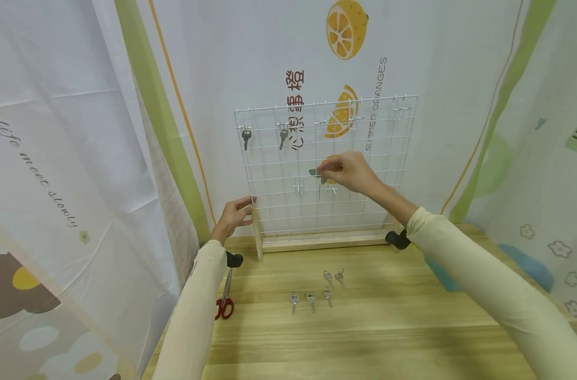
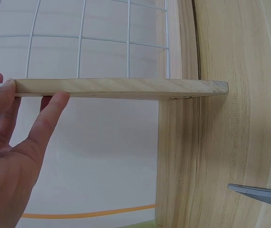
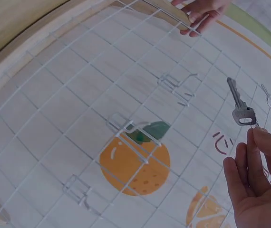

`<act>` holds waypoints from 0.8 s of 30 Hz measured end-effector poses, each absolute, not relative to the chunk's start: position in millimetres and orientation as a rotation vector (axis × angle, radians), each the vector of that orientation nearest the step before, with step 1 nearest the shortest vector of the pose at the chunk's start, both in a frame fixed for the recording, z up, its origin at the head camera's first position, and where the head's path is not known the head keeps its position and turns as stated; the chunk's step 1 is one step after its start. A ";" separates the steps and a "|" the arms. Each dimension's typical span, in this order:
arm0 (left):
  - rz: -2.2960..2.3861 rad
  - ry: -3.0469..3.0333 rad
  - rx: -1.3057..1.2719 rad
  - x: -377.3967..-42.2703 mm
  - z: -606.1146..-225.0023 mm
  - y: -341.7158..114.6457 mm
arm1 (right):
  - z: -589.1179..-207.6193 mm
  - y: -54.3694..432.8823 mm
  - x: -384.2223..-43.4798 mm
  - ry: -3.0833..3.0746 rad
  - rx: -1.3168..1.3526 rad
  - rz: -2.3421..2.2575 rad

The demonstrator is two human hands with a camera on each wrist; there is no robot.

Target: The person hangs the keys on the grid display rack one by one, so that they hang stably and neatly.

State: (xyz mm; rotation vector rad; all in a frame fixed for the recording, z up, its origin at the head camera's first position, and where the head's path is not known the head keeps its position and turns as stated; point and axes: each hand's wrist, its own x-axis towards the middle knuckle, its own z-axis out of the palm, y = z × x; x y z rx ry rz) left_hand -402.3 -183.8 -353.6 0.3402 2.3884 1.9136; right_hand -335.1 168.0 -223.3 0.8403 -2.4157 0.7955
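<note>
A white wire grid rack stands upright on a wooden base (image 1: 323, 244). In the head view, my left hand (image 1: 232, 215) is at the rack's left edge. The left wrist view shows it gripping the end of the wooden side upright (image 2: 116, 88), thumb on one side and fingers on the other. My right hand (image 1: 352, 171), raised before the middle of the grid, pinches a silver key (image 3: 243, 113) by its ring, the blade pointing away from the fingers. White hooks (image 1: 299, 188) sit on the wires nearby. Two keys, one at upper left (image 1: 246, 137), hang from the top row.
Several loose keys (image 1: 311, 300) with rings lie on the wooden table (image 1: 364, 338) before the rack. Red-handled scissors (image 1: 225, 307) lie at the left, beside my left forearm. Behind the rack hangs a pale curtain (image 1: 202, 63) printed with oranges and lettering.
</note>
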 end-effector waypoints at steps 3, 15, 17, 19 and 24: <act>1.916 2.379 0.330 -402.9 -353.7 -183.6 | -214.8 168.6 -335.3 -2.407 0.800 0.812; 1.918 2.380 0.323 -402.8 -353.9 -183.7 | -186.5 174.7 -341.6 -2.325 0.699 0.808; 1.915 2.387 0.324 -403.3 -354.3 -184.0 | -182.0 174.5 -343.0 -2.306 0.690 0.819; 1.915 2.392 0.323 -403.9 -354.7 -184.4 | -177.6 174.1 -344.2 -2.285 0.686 0.833; 1.915 2.393 0.316 -404.4 -355.8 -184.7 | -166.2 173.2 -345.2 -2.204 0.672 0.874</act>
